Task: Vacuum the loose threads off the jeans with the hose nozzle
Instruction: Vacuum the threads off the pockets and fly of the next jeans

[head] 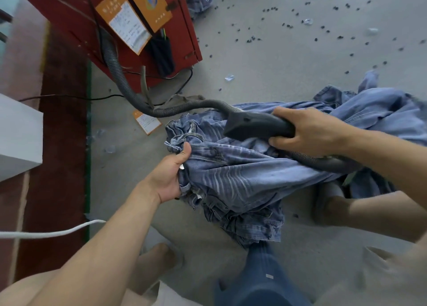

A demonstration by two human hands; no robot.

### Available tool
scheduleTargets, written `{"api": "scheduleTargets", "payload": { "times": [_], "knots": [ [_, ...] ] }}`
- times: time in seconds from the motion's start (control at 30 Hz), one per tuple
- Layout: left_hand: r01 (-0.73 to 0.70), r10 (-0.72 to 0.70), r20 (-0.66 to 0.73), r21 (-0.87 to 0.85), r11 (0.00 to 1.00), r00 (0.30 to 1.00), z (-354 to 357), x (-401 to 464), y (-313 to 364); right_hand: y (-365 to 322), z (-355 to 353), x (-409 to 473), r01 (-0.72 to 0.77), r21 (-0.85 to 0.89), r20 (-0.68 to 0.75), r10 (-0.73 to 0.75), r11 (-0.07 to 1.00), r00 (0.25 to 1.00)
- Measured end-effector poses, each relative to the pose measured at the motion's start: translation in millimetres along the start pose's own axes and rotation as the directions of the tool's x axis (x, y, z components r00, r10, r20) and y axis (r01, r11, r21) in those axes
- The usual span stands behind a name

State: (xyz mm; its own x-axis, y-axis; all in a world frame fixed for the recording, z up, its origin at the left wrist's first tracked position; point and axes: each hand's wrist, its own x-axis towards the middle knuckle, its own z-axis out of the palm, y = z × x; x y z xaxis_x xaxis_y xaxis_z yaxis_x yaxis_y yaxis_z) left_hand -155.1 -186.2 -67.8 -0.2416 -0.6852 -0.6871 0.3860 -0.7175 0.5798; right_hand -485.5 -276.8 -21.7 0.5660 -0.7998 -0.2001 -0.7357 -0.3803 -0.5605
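The right hand (309, 132) is wrapped around the rear of the dark grey hose nozzle (256, 125), fingers curled under it and thumb along its top, holding the nozzle's mouth down against the jeans (233, 176). The left hand (171, 174) grips a bunched edge of the jeans at their left side, thumb pressed on top of the fabric and fingers tucked beneath. The two hands are apart, with a stretch of faded, striped denim pulled between them.

The jeans lie crumpled on the grey floor (277, 63), in front of the person's knees, part of a larger heap of blue denim (379, 111) that spreads away to the right. The ribbed grey hose (120, 79) runs from the nozzle's front across the floor and up to a red cabinet (69, 16) at the upper left; a second length of hose passes under the right wrist.

Orange tags (129, 21) hang on the cabinet's side, and another orange tag (146, 122) lies on the floor beside the hose. Small dark bits (251, 38) are scattered over the floor at the upper right. A white cord (50, 233) crosses the lower left.
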Motion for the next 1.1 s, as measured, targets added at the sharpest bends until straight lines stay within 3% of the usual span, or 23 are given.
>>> {"api": "scheduleTargets", "payload": {
  "times": [0.13,0.23,0.33,0.5,0.6,0.67,0.7,0.77,0.83,0.87,0.9,0.97,1.0,1.1],
  "knots": [
    [-0.006,0.006,-0.012,0.012,1.000,1.000,-1.6,-1.5,1.4,-15.6,21.2,-7.4,0.071,-0.048,0.154,-0.063,0.996,0.986],
    [0.034,-0.034,0.012,0.045,0.998,0.999,2.4,-2.5,0.2,-37.0,38.6,8.4,0.096,0.030,-0.008,-0.095,0.995,0.995],
    [0.033,-0.033,0.007,0.043,0.999,0.999,8.7,-2.7,5.0,-26.9,16.4,17.5,0.026,0.076,-0.104,-0.018,0.997,0.994],
    [0.008,-0.007,-0.029,0.036,0.999,1.000,6.7,0.7,11.6,-14.2,5.0,-0.7,0.014,-0.043,0.182,-0.006,0.999,0.983],
    [0.042,-0.043,0.016,0.056,0.998,0.999,-0.2,-0.3,15.2,-31.2,30.5,15.9,-0.004,0.001,0.051,0.003,1.000,0.999],
    [0.064,-0.079,0.075,0.178,0.982,0.994,-13.0,-5.2,23.4,-32.8,24.6,27.9,-0.099,0.090,-0.078,0.106,0.991,0.991],
    [0.065,-0.096,0.072,0.350,0.935,0.993,-21.2,-8.0,26.7,-30.7,16.8,29.8,-0.145,0.129,-0.119,0.161,0.981,0.980],
    [0.113,-0.143,-0.022,0.728,0.676,0.990,-37.2,-15.3,31.0,-22.7,-0.4,26.7,-0.182,0.157,-0.137,0.204,0.971,0.969],
    [0.213,-0.110,-0.185,0.900,0.379,0.977,-54.2,-17.5,29.9,-22.3,-12.3,18.3,-0.158,0.168,-0.096,0.176,0.973,0.980],
    [0.254,-0.066,-0.247,0.905,0.340,0.967,-59.6,-17.1,29.6,-25.3,-14.9,14.9,-0.140,0.174,-0.071,0.154,0.975,0.986],
    [0.268,-0.044,-0.275,0.869,0.416,0.960,-62.1,-17.9,29.4,-29.9,-16.0,12.4,-0.128,0.174,-0.044,0.137,0.976,0.990],
    [0.174,-0.031,-0.231,0.629,0.758,0.972,-58.5,-22.5,32.2,-40.6,-14.4,8.7,-0.107,0.139,-0.018,0.110,0.985,0.994],
    [0.081,-0.010,-0.148,0.481,0.873,0.989,-57.1,-24.7,34.5,-45.7,-12.8,7.0,-0.091,0.114,-0.017,0.094,0.989,0.995],
    [-0.111,0.063,0.185,0.261,0.959,0.981,-50.5,-35.7,37.1,-56.7,-10.6,1.2,-0.042,0.081,-0.003,0.042,0.996,0.999]
  ]
}}
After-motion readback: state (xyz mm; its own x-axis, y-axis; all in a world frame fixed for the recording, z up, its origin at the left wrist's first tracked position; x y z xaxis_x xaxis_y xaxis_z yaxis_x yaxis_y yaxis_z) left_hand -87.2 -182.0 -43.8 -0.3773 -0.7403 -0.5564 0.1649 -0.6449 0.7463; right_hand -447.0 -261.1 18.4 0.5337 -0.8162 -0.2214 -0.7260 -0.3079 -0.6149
